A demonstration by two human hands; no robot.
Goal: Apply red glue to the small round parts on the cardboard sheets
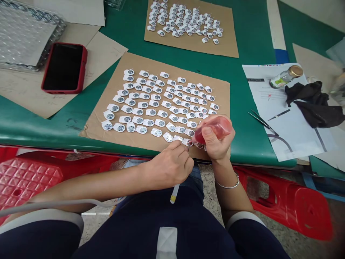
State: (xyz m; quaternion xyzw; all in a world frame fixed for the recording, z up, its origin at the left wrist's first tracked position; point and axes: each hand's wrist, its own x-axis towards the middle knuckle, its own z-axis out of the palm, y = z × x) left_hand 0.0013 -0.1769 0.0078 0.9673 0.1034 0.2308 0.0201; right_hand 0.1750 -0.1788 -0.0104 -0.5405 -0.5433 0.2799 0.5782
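Observation:
My right hand (217,144) is wrapped round a soft clear squeeze bottle (215,127) of red liquid, tipped sideways with its nozzle low over the front row of small parts. My left hand (172,163) is closed on a slim white-handled tool (174,194) with a yellow end; its thin tip comes close to the nozzle. Red shows on one part (187,142) just under them. Rows of these small white pieces with silver-and-dark round faces lie on a brown cardboard sheet (107,93). My hands hide some at the front right.
Behind lies a second cardboard sheet (172,41) with many similar pieces. A red-cased phone (64,68) and bubble wrap (27,32) are at left. Tweezers (262,120), a glass jar (287,76), printed paper (258,86) and black cloth (318,104) lie right. Red stools (299,205) stand below.

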